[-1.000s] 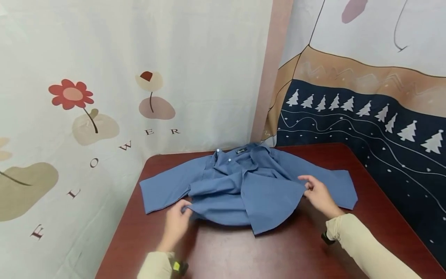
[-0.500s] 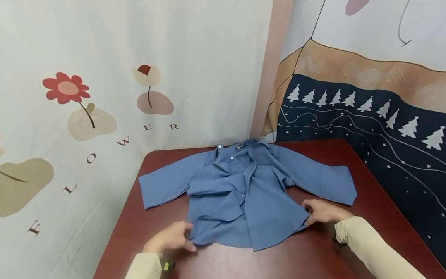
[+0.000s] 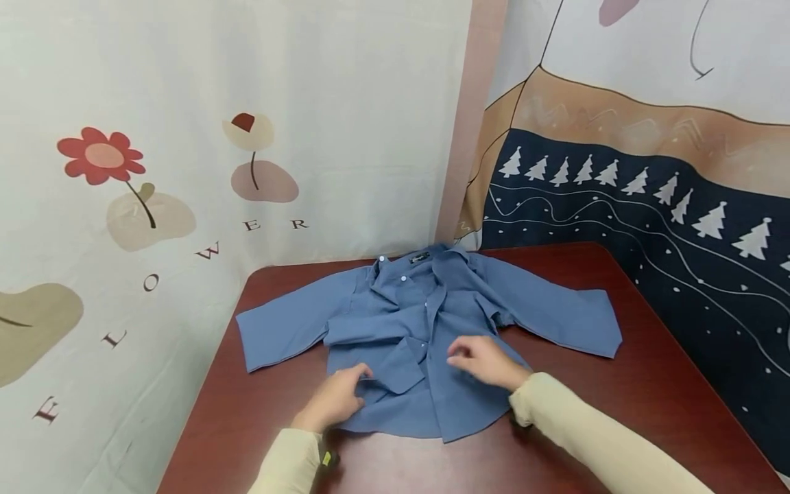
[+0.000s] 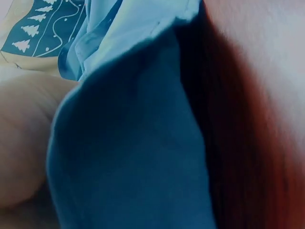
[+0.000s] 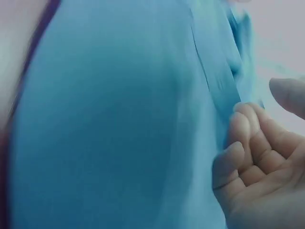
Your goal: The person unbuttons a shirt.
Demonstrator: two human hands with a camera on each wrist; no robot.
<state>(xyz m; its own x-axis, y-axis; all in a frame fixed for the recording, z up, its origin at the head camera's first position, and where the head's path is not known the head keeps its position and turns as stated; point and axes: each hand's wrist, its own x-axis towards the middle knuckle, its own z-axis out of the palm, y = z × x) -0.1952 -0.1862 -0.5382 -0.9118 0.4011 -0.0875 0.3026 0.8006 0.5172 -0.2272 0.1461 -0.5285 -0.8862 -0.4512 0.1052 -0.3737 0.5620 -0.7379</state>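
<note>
A blue button-up shirt (image 3: 469,384) lies front up, its sleeves spread to both sides and its collar at the far edge. Over its lower left part is my left hand (image 3: 333,399), thumb and fingertips apart, with nothing seen pinched between them. My right hand (image 3: 487,360) hovers over the right front panel, close to the button placket, fingers loosely bent. In the right wrist view this right hand (image 5: 262,162) holds no cloth. The left wrist view has the shirt's hem (image 4: 128,129) standing up beside the left hand (image 4: 26,138), whose fingertips are hidden.
A dark red table (image 3: 247,425) carries the shirt. Behind it hangs a pale curtain (image 3: 370,123) with printed flowers and letters; a patterned cloth (image 3: 617,213) with white trees hangs along the right side. The shirt's left front is creased and folded over.
Both hands first pulled the hem toward the near side, flattening the shirt. Since then they have let go; the right hand moved left over the front, the left hand slightly up and right.
</note>
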